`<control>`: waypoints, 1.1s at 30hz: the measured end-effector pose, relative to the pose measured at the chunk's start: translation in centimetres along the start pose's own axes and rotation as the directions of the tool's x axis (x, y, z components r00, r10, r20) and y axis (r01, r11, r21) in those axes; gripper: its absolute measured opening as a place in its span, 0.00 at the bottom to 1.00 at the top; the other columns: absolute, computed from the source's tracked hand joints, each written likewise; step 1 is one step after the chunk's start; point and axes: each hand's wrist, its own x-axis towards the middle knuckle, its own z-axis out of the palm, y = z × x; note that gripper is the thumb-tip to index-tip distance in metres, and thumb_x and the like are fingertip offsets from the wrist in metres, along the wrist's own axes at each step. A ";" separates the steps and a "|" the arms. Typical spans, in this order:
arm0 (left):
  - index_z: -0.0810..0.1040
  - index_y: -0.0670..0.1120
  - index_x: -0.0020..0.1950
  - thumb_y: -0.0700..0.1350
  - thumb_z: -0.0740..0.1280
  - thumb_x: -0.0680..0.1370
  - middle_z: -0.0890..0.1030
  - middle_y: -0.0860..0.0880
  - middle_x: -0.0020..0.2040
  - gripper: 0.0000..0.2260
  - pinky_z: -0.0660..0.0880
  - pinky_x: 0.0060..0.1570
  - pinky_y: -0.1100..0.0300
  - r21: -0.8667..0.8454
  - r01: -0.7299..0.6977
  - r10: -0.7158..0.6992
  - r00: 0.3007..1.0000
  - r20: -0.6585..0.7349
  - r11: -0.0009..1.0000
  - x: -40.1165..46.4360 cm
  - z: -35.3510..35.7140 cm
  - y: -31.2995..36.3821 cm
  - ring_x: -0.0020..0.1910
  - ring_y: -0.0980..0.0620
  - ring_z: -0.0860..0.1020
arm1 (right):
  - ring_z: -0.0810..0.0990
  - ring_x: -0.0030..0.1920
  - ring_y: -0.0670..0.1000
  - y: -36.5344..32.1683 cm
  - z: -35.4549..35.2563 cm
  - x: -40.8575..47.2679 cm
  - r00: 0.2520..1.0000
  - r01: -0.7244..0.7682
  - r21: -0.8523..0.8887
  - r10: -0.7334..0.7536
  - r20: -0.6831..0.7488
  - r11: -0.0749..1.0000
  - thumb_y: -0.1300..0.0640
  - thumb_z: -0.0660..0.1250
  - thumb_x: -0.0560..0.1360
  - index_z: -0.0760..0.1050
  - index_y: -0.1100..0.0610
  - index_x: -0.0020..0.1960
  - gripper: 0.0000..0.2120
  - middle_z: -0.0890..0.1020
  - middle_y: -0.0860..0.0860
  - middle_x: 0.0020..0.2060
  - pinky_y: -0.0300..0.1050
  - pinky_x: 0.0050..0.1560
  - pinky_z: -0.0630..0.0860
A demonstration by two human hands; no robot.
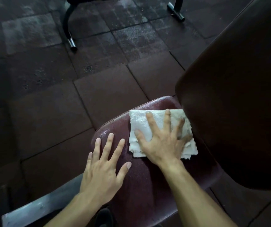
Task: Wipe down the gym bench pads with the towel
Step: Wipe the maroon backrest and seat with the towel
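Observation:
A folded white towel lies on the dark red seat pad of the gym bench, close to where the seat meets the raised back pad. My right hand presses flat on the towel with its fingers spread. Left of it, my left hand rests flat on the bare seat pad near its left edge, fingers straight and spread. The seat pad looks damp and speckled with droplets. The back pad's lower edge hides the towel's far right corner.
Dark rubber floor tiles surround the bench. A grey metal frame bar runs under the seat at lower left. Black legs of other equipment stand at the top: a curved one and one with a crossbar foot.

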 end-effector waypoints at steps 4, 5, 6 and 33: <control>0.52 0.60 0.80 0.70 0.49 0.77 0.48 0.52 0.82 0.33 0.59 0.72 0.39 0.058 -0.065 0.063 0.997 0.037 0.996 0.8 -1.2 -0.1 0.80 0.44 0.48 | 0.29 0.78 0.67 0.9 0.0 -1.1 0.998 0.068 -0.042 -0.068 -0.003 0.997 0.22 0.46 0.75 0.39 0.28 0.78 0.35 0.38 0.50 0.82 0.82 0.68 0.40; 0.53 0.59 0.80 0.71 0.51 0.76 0.49 0.51 0.82 0.34 0.60 0.72 0.38 0.071 -0.091 0.088 0.995 0.044 0.993 1.2 -1.6 -0.3 0.80 0.43 0.50 | 0.28 0.78 0.66 1.3 -0.1 -1.6 0.997 0.073 -0.046 -0.073 -0.003 0.996 0.22 0.46 0.75 0.39 0.28 0.78 0.35 0.38 0.50 0.82 0.82 0.69 0.39; 0.53 0.57 0.80 0.72 0.51 0.76 0.49 0.51 0.82 0.36 0.59 0.71 0.36 0.078 -0.104 0.101 0.994 0.052 0.991 1.7 -2.0 -0.7 0.80 0.43 0.49 | 0.27 0.77 0.65 1.5 -0.3 -1.7 0.997 0.073 -0.050 -0.073 0.007 0.996 0.22 0.46 0.74 0.38 0.28 0.77 0.36 0.37 0.49 0.82 0.81 0.69 0.38; 0.53 0.58 0.81 0.79 0.50 0.71 0.53 0.54 0.81 0.43 0.67 0.70 0.44 -0.004 -0.130 0.130 0.991 -0.014 0.992 3.5 -2.1 -2.7 0.79 0.45 0.52 | 0.47 0.80 0.66 -1.4 -2.0 7.9 0.933 0.358 -0.154 -0.360 0.019 0.921 0.23 0.48 0.75 0.62 0.35 0.75 0.33 0.61 0.49 0.79 0.82 0.69 0.45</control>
